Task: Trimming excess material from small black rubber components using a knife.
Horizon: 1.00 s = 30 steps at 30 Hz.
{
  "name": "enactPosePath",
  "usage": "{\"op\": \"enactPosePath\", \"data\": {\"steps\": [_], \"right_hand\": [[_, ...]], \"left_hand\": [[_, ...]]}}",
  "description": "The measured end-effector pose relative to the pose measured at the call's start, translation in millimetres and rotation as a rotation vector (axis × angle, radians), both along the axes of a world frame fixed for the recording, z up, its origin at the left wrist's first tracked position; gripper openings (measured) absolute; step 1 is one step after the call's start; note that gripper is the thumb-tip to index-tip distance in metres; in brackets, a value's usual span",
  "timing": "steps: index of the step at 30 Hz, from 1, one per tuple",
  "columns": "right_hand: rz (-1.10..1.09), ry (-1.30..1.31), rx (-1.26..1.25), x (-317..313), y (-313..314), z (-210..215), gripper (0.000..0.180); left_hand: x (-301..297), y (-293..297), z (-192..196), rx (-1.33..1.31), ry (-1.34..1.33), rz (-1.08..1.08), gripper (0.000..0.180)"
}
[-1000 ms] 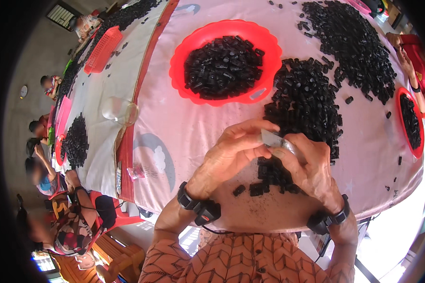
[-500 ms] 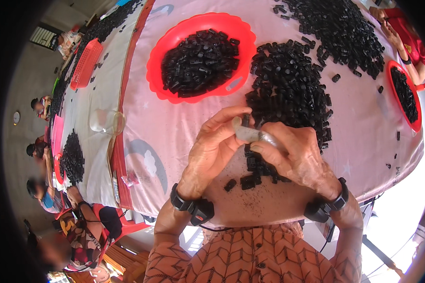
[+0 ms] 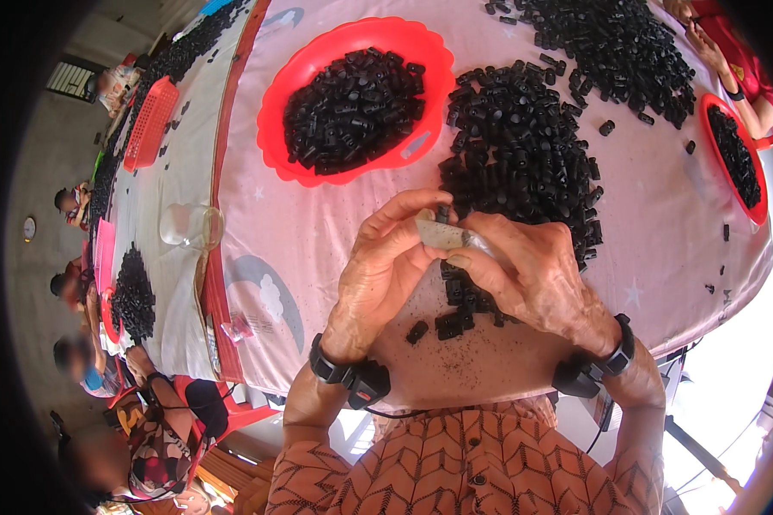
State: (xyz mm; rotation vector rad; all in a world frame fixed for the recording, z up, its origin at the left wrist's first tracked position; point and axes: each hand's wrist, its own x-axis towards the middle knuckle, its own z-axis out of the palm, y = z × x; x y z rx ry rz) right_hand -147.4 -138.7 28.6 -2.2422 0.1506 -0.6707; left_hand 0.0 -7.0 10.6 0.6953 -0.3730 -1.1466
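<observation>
My left hand pinches a small black cylindrical piece between thumb and fingertips. In my right hand is a short, flat, pale blade-like tool, its end against or very close to the piece; my fingers cover its rear part. Just beyond both hands spreads a heap of similar black pieces. A few loose ones lie nearer to me, among dark crumbs on the pink cloth. Ahead and to the left, a red scallop-edged basin holds many more black pieces.
Another black heap lies at the far right, near a co-worker's arm and a red bowl. Left, past the red cloth strip, are a clear jar and a red basket. Other people sit along the left side.
The pale tool has turned slightly and now lies flatter across the black piece. Both hands keep their grips. The whole view has shifted a little.
</observation>
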Motion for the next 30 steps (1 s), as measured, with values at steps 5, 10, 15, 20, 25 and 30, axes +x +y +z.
{"op": "enactPosePath", "data": {"steps": [5, 10, 15, 20, 25, 30], "right_hand": [[-0.040, -0.103, 0.004, 4.6, 2.9, -5.1, 0.028], [-0.032, -0.112, -0.008, 5.6, 2.9, -7.6, 0.031], [-0.036, -0.081, -0.013, 6.4, 4.4, -6.4, 0.031], [-0.041, -0.062, -0.018, 7.3, 4.9, -8.6, 0.030], [-0.038, -0.076, -0.015, 7.6, 5.3, -7.9, 0.026], [-0.055, -0.053, -0.029, 7.1, 4.3, -10.0, 0.022]], "left_hand": [[-1.7, -0.3, 0.5, 0.020, 0.007, 0.015, 0.029], [0.1, 1.1, -3.7, 0.026, -0.012, 0.015, 0.028], [-1.4, 1.1, -2.6, 0.042, -0.031, 0.035, 0.026], [-3.7, -0.5, 0.3, 0.051, -0.023, 0.039, 0.025], [-3.2, 0.2, -4.6, 0.033, -0.042, 0.026, 0.024], [-7.0, -1.0, -2.2, 0.044, -0.063, 0.037, 0.024]]}}
